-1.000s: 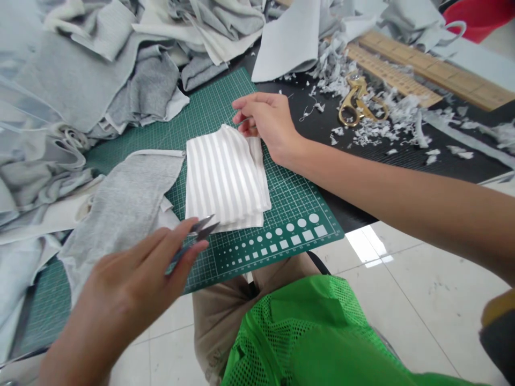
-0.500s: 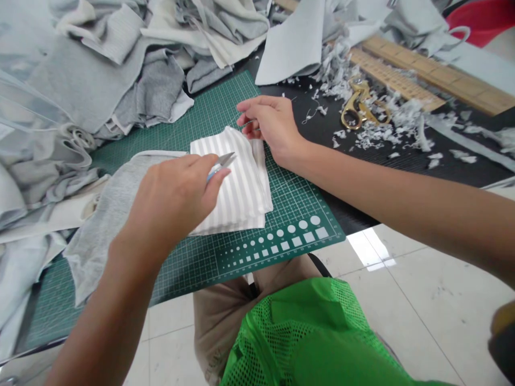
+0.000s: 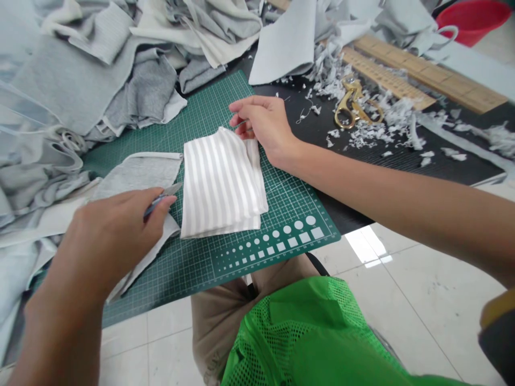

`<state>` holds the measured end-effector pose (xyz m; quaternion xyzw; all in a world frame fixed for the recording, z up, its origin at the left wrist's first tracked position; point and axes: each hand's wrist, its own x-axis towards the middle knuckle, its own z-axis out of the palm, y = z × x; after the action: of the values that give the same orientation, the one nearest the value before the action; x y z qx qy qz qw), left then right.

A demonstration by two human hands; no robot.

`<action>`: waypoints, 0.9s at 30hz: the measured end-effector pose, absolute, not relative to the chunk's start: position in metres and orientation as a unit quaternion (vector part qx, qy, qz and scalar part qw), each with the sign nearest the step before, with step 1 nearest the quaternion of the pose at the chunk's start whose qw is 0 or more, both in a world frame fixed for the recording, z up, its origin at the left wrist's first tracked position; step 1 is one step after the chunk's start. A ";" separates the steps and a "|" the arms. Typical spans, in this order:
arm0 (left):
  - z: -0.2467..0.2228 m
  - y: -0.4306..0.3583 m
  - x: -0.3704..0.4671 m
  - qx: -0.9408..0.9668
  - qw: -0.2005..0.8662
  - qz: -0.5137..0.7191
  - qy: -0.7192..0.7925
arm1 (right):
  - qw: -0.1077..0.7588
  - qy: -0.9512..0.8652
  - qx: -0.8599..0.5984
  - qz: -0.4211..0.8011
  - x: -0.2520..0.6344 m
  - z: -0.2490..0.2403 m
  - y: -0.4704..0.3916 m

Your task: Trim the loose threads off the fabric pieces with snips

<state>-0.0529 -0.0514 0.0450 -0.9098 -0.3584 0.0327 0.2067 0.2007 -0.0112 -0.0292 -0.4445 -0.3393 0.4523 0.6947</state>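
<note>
A white-and-grey striped cloth (image 3: 221,182), folded in layers, lies on the green cutting mat (image 3: 281,185). My right hand (image 3: 263,126) is at its far right corner, fingers curled in on the cloth's raised edge; the fingertips partly hide the grip. In my left hand (image 3: 116,236) is a pair of thread snips (image 3: 167,195) with a bluish handle, closed in the fist with the blades pointing right. The left hand hovers over a plain grey cloth piece (image 3: 140,174), left of the striped cloth and apart from it.
Grey and cream fabric pieces (image 3: 92,80) are heaped at the left and back. Gold-handled scissors (image 3: 354,104) lie among fabric scraps (image 3: 374,128) on the black table. Wooden rulers (image 3: 426,72) and a red bucket (image 3: 470,24) are at the far right.
My left hand has moved left with the snips, off the striped cloth to above the grey piece. My right hand keeps its place at the striped cloth's corner. The view has shifted slightly.
</note>
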 end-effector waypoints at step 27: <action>0.045 -0.013 -0.024 -0.891 0.186 0.021 -0.413 | 0.688 -0.343 -0.455 0.449 0.201 -0.029 -0.012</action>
<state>-0.0240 -0.0129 0.0453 -0.8914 -0.4127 0.0206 0.1859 0.2012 -0.0121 -0.0289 -0.4555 -0.3428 0.4494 0.6878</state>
